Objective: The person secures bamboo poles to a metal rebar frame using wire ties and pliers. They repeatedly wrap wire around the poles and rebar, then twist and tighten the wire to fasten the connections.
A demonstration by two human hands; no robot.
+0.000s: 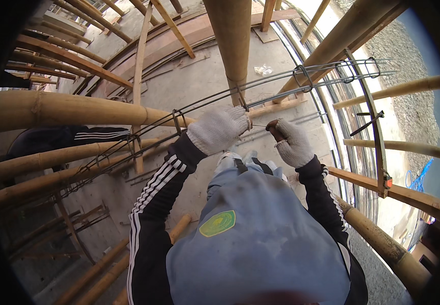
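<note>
In white knitted gloves, both of my hands are at a long rebar cage (199, 104) that crosses in front of me. My left hand (219, 129) is closed at the cage's near bars, by a stirrup; what its fingers pinch is hidden. To its right, my right hand (295, 142) grips the dark brown handle of a thin-shafted tool, apparently a tie-wire hook (276, 131). The slender shaft points left toward my left fingertips. Square stirrups (302, 78) ring the cage's bars toward its right end.
Thick bamboo poles (232, 40) stand and slant all around, some close to my arms. A dark striped garment (95, 134) of another person shows at left between poles. A narrow curved strip (371, 109) crosses the cage's right end. Planks (174, 38) lie on the concrete below.
</note>
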